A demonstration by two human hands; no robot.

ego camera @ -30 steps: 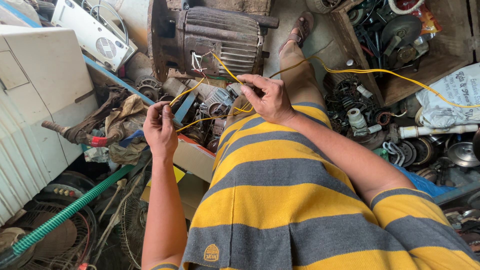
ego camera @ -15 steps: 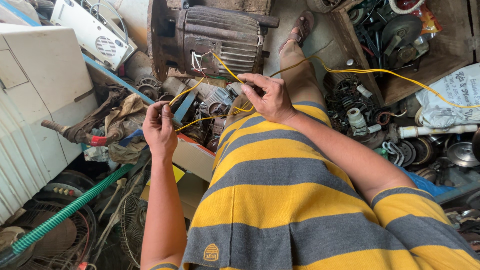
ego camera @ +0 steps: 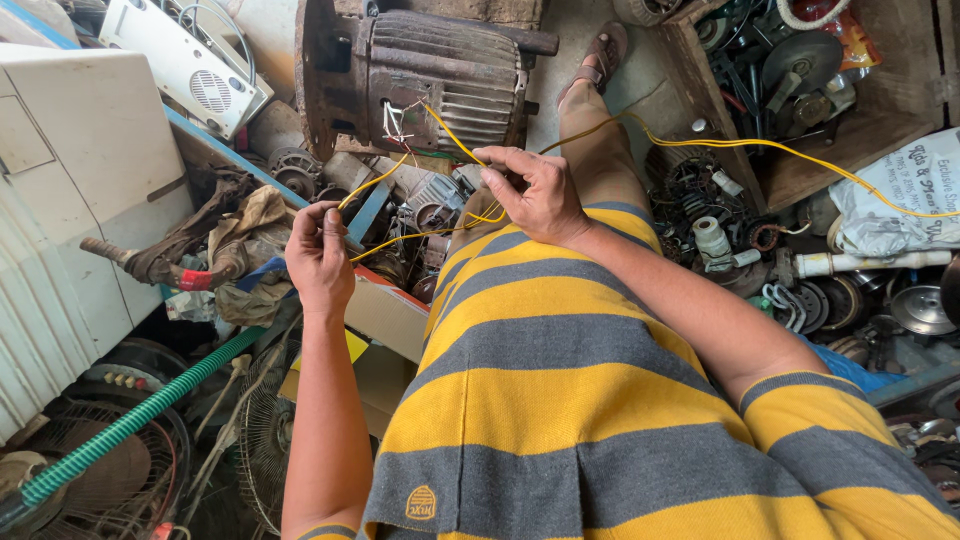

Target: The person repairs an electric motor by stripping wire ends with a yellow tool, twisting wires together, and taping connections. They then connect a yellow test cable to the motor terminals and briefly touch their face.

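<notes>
Left hand (ego camera: 320, 255) raised over the scrap pile, fingers (ego camera: 328, 222) pinched on the yellow wire (ego camera: 420, 232). Right hand (ego camera: 535, 190) just above the lap, fingers curled around the same wire. Wire stretched between both hands, 1 strand rising to the rusty electric motor (ego camera: 430, 75) ahead, another trailing right past the wooden crate (ego camera: 860, 130). Green ribbed hose (ego camera: 140, 420) lower left.
</notes>
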